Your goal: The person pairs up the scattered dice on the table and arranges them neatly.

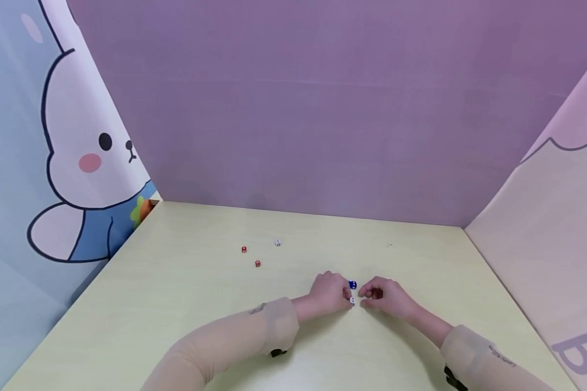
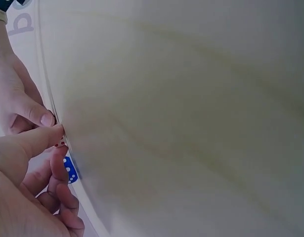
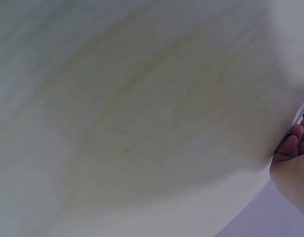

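Between the thumb and index fingertip of my left hand (image 1: pixel 330 294) is a small white die (image 1: pixel 352 300), pinched close over the table. Its dark and red pips show in the left wrist view, where the white die (image 2: pixel 61 142) is partly covered by the fingertips. Just beyond it sits a blue die (image 1: pixel 353 284) with white pips, and a bit more blue peeks out beside the left knuckles. Facing the die from the right, my right hand (image 1: pixel 390 297) has bent fingers, thumb and index apart, with nothing seen between them.
Farther back on the pale table (image 1: pixel 195 304) lie a red die (image 1: pixel 244 250), a second red die (image 1: pixel 257 264) and a white die (image 1: pixel 278 243). A purple panel (image 1: pixel 323 119) rises along the back edge, with printed cloth at both sides.
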The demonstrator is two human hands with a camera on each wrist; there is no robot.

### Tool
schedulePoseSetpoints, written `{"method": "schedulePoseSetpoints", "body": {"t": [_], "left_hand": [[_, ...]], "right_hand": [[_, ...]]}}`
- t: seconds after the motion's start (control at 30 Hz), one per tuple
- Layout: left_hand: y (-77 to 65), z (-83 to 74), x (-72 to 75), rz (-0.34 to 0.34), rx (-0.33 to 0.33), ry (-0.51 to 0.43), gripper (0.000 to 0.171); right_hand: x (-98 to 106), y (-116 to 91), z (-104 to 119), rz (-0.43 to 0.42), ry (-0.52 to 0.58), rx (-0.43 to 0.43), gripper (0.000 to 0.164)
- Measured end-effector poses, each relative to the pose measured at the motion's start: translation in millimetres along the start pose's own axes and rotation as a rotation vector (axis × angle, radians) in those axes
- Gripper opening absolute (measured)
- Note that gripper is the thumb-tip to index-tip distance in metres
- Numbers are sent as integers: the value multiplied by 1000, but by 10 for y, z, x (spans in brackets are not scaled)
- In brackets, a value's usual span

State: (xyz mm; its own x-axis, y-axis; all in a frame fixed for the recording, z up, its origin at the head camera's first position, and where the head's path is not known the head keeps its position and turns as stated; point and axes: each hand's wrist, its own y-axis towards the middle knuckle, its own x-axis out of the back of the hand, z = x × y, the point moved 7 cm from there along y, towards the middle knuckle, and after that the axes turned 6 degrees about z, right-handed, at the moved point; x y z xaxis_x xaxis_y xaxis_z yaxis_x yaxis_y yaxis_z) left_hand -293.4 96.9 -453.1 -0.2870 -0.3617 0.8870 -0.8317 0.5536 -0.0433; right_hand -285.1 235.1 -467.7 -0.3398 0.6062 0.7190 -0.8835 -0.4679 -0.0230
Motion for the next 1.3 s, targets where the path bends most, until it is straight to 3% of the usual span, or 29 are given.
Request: {"method": "schedulePoseSetpoints", "body": {"t": [0.53,0.8,0.97,1.3], "left_hand": [[45,-91,21,-35,34,32,17],[79,-80,1,-60,22,59,27],[49,-39,5,-47,31,58,12],[-97,62,208,-50,7,14,18]], "right_hand": [[-25,9,77,-42,-33,118,18],[-37,23,96,-53,-43,119,16],[-53,38,73,-46,-46,96,15],[-40,54,52,-19,-68,26,17]]}}
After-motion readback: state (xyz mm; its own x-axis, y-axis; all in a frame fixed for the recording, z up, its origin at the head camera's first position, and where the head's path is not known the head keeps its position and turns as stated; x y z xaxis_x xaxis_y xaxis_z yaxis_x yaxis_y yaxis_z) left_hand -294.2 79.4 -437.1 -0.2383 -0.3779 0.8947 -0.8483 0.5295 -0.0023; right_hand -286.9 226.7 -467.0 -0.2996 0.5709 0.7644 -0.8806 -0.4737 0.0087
